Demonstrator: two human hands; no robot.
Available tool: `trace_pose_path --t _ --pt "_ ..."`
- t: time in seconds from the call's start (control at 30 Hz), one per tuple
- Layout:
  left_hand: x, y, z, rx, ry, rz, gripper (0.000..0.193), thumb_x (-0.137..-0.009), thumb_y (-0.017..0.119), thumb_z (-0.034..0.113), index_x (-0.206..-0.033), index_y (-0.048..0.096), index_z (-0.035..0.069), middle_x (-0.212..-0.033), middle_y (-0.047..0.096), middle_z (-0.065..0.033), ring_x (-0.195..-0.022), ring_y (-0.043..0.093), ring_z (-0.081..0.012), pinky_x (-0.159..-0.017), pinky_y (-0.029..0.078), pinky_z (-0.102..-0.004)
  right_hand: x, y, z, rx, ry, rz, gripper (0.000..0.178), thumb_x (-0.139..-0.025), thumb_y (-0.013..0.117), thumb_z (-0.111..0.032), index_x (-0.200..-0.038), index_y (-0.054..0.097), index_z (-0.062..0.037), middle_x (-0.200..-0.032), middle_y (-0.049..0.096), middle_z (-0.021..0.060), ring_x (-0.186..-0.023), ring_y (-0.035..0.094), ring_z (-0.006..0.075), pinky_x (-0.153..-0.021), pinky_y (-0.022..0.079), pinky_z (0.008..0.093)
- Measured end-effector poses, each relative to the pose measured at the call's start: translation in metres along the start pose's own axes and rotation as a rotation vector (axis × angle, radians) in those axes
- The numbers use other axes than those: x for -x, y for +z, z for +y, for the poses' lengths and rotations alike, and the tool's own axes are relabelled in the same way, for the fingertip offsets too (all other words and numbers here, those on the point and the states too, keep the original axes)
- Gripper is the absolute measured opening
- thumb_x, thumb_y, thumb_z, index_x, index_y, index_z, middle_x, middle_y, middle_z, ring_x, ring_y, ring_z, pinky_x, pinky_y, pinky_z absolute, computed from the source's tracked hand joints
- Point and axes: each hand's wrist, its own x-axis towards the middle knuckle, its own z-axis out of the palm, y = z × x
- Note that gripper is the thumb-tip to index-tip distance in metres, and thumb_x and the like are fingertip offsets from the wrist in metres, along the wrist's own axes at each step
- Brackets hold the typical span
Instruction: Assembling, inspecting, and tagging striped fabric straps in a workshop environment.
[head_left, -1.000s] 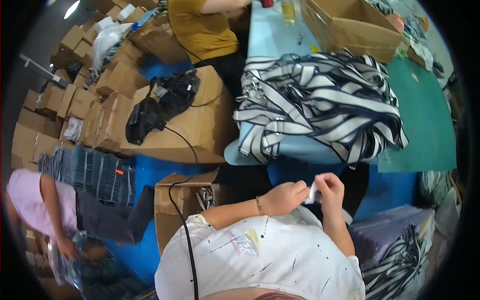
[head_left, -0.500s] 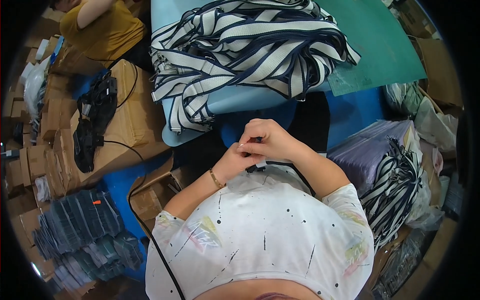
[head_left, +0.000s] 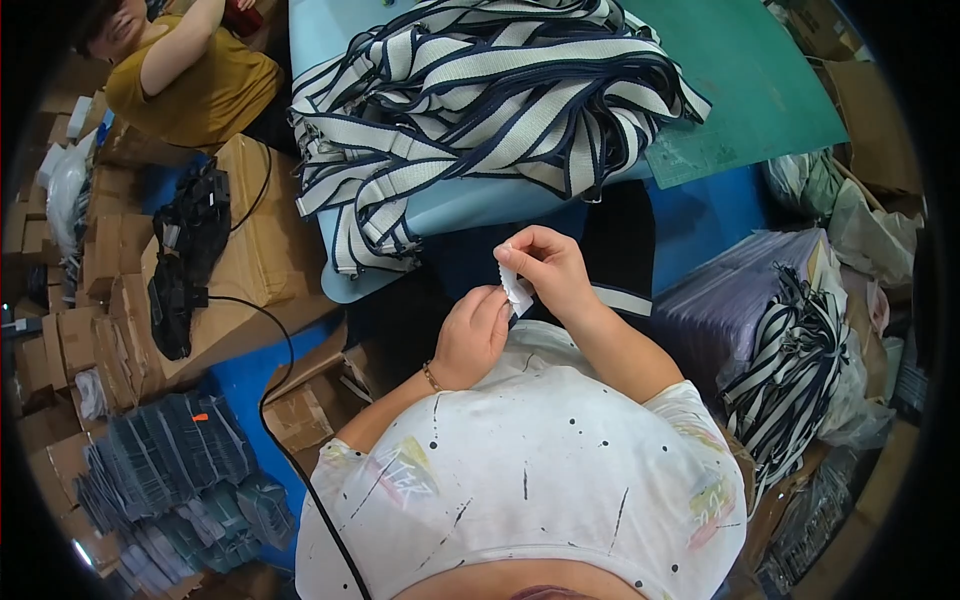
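- Since half a second ago the two hands have drawn slightly apart in front of the chest, and a small white tag (head_left: 516, 290) now shows plainly between them, where before it was mostly hidden inside the clasped fingers.
- Right hand (head_left: 548, 268): fingers curled, thumb and forefinger pinched on the tag's upper edge.
- Left hand (head_left: 474, 335): loosely closed, fingertips touching the tag's lower corner at about 8 o'clock from it; a thin bracelet sits at the wrist.
- Judgement: the tag looks to be in the course of being peeled or separated, not yet applied to anything.
- At 12 o'clock from the hands, a heap of navy-and-white striped straps (head_left: 480, 110) lies on the light blue table (head_left: 470, 205), untouched.
- At 3 o'clock, a second bundle of striped straps (head_left: 795, 370) hangs beside stacked purple packets (head_left: 720, 300).
- At 10 o'clock, a seated person in a mustard shirt (head_left: 195, 85) works apart, near cardboard boxes (head_left: 250, 240).
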Motion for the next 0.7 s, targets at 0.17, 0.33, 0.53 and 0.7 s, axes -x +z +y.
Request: trace_pose_path --t 0.17,0.33,0.53,0.7 --pt "0.009 0.005 -0.01 -0.046 0.001 0.042 0.023 -0.087 0.054 0.011 -0.107 0.053 0.0 -0.093 0.056 -0.0132 -0.081 0.057 -0.0257 -0.07 0.047 -0.0337 -0.006 0.001 0.005 -0.127 0.046 -0.077 0.01 -0.081 0.068 -0.013 -0.081 0.063 -0.0043 -0.068 0.059 -0.001 -0.059 0.052 0.0046 -0.051 0.04 0.0183" --pt "0.003 0.004 -0.016 0.983 -0.585 -0.061 0.024 -0.086 0.061 0.009 -0.107 0.055 0.002 -0.097 0.056 -0.0015 -0.082 0.052 -0.0074 -0.07 0.043 -0.0211 -0.012 0.0 -0.005 0.185 -0.055 -0.354 0.009 -0.079 0.07 -0.01 -0.081 0.064 -0.0032 -0.071 0.059 -0.001 -0.064 0.054 0.0061 -0.056 0.044 0.02" --pt "-0.006 0.006 -0.014 0.983 -0.57 -0.035 0.027 -0.082 0.064 0.003 -0.108 0.055 0.003 -0.1 0.057 -0.0018 -0.088 0.054 -0.008 -0.076 0.045 -0.0215 -0.012 0.013 -0.009 0.429 -0.15 -0.314 0.01 -0.078 0.07 -0.008 -0.076 0.063 -0.0015 -0.073 0.06 0.0014 -0.065 0.054 0.0065 -0.058 0.045 0.0212" --pt "-0.008 0.004 -0.012 0.99 -0.575 -0.097 0.036 -0.081 0.064 0.003 -0.114 0.049 0.001 -0.103 0.055 -0.0038 -0.091 0.053 -0.0091 -0.08 0.045 -0.024 -0.012 0.009 0.006 0.286 0.025 -0.154 0.011 -0.082 0.067 -0.011 -0.08 0.062 -0.0013 -0.076 0.061 0.0018 -0.066 0.054 0.0062 -0.059 0.045 0.0209"
